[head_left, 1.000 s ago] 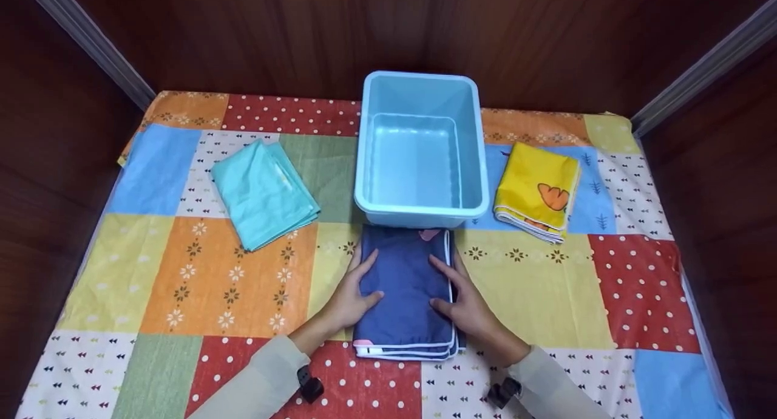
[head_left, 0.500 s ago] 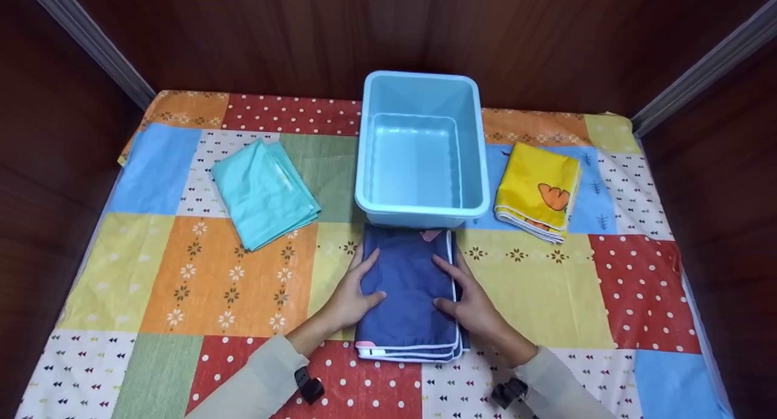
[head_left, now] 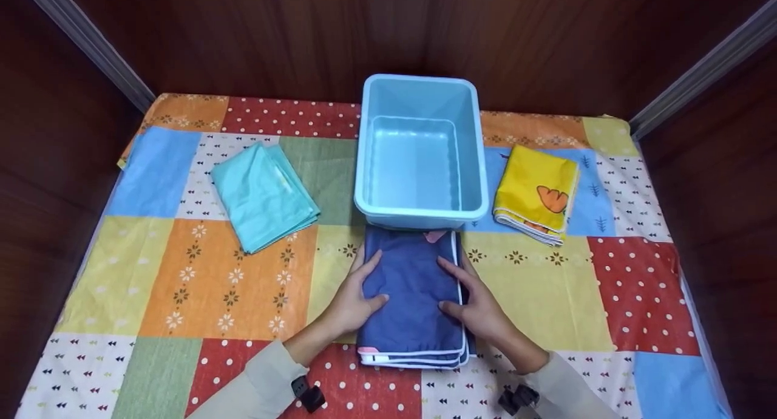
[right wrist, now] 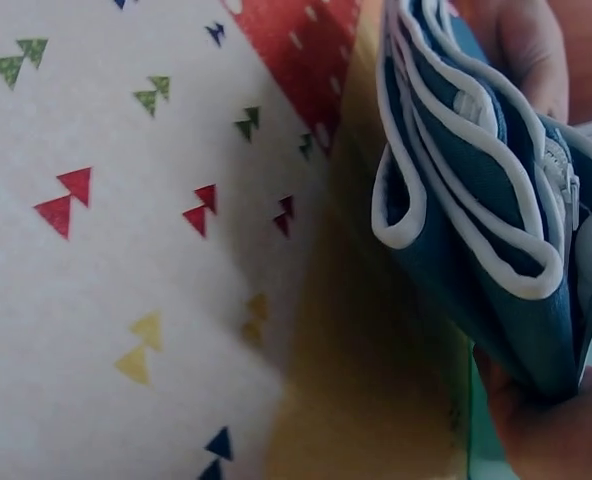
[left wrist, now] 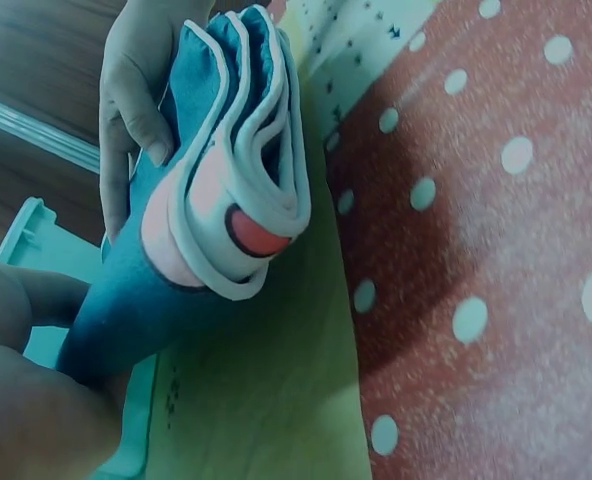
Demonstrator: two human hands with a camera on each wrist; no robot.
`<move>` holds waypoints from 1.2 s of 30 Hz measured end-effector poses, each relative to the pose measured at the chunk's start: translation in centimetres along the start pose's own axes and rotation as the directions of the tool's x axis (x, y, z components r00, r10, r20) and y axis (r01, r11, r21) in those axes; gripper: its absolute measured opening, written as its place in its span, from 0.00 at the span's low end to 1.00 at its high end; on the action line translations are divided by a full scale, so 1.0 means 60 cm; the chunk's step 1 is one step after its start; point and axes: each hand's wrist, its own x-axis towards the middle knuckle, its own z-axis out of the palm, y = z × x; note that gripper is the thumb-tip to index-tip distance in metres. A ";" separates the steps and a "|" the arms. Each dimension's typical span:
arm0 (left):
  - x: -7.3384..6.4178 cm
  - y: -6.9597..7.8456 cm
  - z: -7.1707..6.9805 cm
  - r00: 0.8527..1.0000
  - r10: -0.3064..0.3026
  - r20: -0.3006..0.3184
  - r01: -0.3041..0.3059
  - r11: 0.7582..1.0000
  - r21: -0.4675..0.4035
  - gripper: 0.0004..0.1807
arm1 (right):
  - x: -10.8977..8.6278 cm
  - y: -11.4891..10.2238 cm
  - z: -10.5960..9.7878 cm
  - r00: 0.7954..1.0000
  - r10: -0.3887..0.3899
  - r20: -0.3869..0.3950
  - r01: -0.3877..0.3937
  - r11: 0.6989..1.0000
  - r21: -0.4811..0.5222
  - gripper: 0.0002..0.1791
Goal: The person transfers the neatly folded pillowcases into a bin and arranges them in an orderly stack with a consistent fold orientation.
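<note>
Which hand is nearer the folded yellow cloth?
Right. In the head view, the right hand is lower-left of the yellow cloth; the left hand is farther left, across the folded navy cloth.

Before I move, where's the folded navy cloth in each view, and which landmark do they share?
Head: folded navy cloth, lower middle, between left hand and right hand.
Left wrist: cloth upper left, slanting down-left, looks teal.
Right wrist: cloth on right side, cut by top edge, also teal.
Shared landmark: red polka-dot patch, bottom left of centre in head, right side in left wrist, top centre in right wrist.
</note>
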 end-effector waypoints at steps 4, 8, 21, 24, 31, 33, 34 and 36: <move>-0.002 0.007 0.000 1.000 0.009 -0.007 -0.009 1.000 -0.004 0.42 | -0.004 -0.011 -0.004 1.000 -0.013 -0.008 0.013 1.000 0.016 0.41; -0.003 0.017 -0.003 1.000 0.003 -0.011 -0.003 1.000 -0.011 0.41 | -0.007 -0.022 -0.007 0.999 -0.032 -0.016 0.032 0.999 0.034 0.41; -0.015 0.051 -0.007 1.000 -0.024 -0.007 0.023 0.998 -0.058 0.41 | -0.022 -0.057 -0.017 1.000 0.015 -0.003 -0.015 0.997 0.071 0.41; -0.017 0.060 -0.006 1.000 -0.026 -0.006 0.026 0.998 -0.062 0.41 | -0.027 -0.065 -0.022 0.999 0.035 -0.003 -0.035 0.998 0.061 0.40; -0.021 0.084 -0.008 1.000 -0.018 -0.012 0.017 0.998 -0.053 0.41 | -0.035 -0.087 -0.035 1.000 0.030 0.005 -0.030 0.999 0.029 0.40; -0.023 0.086 -0.008 1.000 0.004 -0.008 -0.005 0.998 -0.058 0.41 | -0.037 -0.091 -0.038 0.999 0.032 0.015 -0.032 0.999 0.038 0.40; -0.024 0.088 -0.009 1.000 0.016 -0.006 -0.017 0.998 -0.062 0.41 | -0.038 -0.093 -0.038 0.999 0.034 0.017 -0.035 0.999 0.041 0.40; -0.026 0.090 -0.010 0.999 0.037 -0.001 -0.037 0.997 -0.069 0.41 | -0.041 -0.096 -0.040 0.999 0.033 0.022 -0.034 0.999 0.043 0.40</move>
